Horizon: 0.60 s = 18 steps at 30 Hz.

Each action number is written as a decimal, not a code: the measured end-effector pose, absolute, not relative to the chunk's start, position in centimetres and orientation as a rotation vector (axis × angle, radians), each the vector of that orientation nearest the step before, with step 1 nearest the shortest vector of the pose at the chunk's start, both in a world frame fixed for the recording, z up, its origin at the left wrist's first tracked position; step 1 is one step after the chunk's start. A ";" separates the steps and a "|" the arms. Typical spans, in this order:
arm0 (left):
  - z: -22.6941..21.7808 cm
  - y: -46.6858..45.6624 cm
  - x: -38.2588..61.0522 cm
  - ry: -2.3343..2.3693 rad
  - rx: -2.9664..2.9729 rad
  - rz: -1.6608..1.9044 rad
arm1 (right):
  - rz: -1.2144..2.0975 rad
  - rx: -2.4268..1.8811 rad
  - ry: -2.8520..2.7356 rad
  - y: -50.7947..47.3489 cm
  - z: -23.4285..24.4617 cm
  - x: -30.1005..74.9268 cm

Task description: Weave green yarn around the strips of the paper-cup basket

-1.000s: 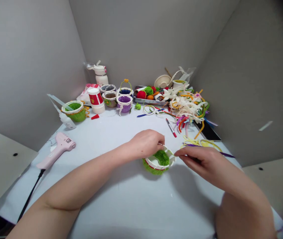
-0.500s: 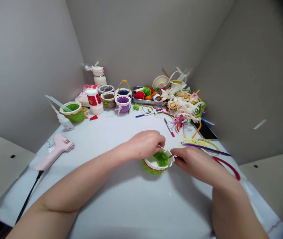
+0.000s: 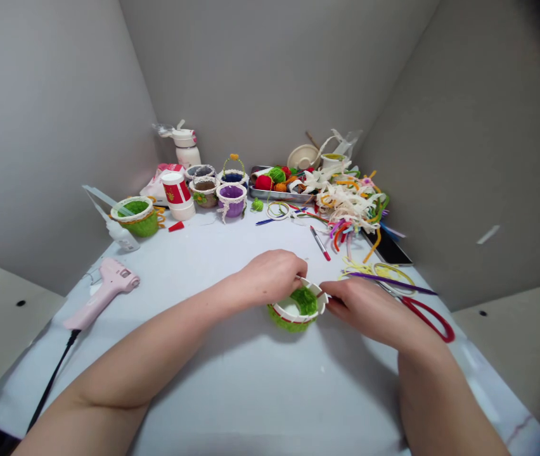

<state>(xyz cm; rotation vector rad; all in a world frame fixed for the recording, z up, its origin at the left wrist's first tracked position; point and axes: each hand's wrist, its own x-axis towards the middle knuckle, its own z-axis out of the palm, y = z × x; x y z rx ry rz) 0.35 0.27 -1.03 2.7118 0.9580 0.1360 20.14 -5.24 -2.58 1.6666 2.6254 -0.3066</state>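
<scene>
A small cup wrapped in green yarn sits on the table in front of me. Its white rim is cut into tabs, and a thin red-brown strand runs around below them. My left hand is closed on the far left side of the rim, its fingertips partly hidden. At the right side of the rim my right hand pinches something, seemingly the end of a thin brown strand. Fuzzy green yarn shows inside the cup. Red-handled scissors lie beside my right wrist.
A pink glue gun with a black cord lies at left, near a white glue bottle and a green basket. Several small baskets stand behind. A yarn tray, tangled craft strips and a red marker are farther back.
The whole view has shifted slightly, showing more of the red scissor handle. Both hands stay at the cup's rim with little visible movement.
</scene>
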 end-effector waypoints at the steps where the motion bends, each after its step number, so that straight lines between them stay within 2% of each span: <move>1: -0.9 0.3 0.4 1.002 2.713 0.124 | -0.324 1.678 2.631 -5.2 -2.5 20.1; 10: -0.1 0.0 -0.3 1.366 2.683 -0.078 | -0.464 1.844 2.727 -3.8 -3.3 18.8; 18: -0.7 1.4 -0.2 0.911 2.581 0.264 | -0.567 1.849 2.764 -3.3 -4.7 18.8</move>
